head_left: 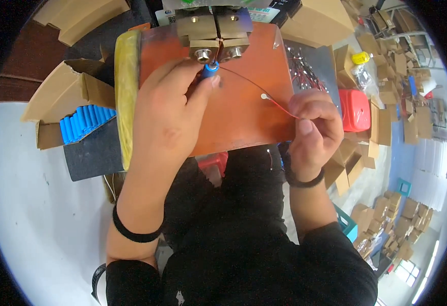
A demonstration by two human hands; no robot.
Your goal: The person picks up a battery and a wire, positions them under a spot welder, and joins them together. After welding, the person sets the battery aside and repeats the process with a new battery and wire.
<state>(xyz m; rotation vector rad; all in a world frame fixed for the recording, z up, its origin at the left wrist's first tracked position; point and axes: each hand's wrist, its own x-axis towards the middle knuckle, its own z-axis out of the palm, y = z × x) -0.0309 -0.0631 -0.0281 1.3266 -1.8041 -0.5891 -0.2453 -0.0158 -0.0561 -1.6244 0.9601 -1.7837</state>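
My left hand (170, 112) is closed round a blue cylindrical battery cell (209, 71), its end up against the tips of a metal spot-welding head (213, 38). From that end a thin dark and red wire (246, 79) runs right. Pinched between thumb and fingers, the wire's red part is in my right hand (315, 130). Partway along it hangs a small round silvery tab (264, 96). Both hands are over an orange work surface (249, 117).
On the left, a cardboard box (50, 130) holds several blue cells (86, 122). A yellow wrapped roll (126, 97) edges the surface. Loose wires with tabs (305, 71) lie at the right, near a red container (354, 110) and cardboard boxes (346, 163).
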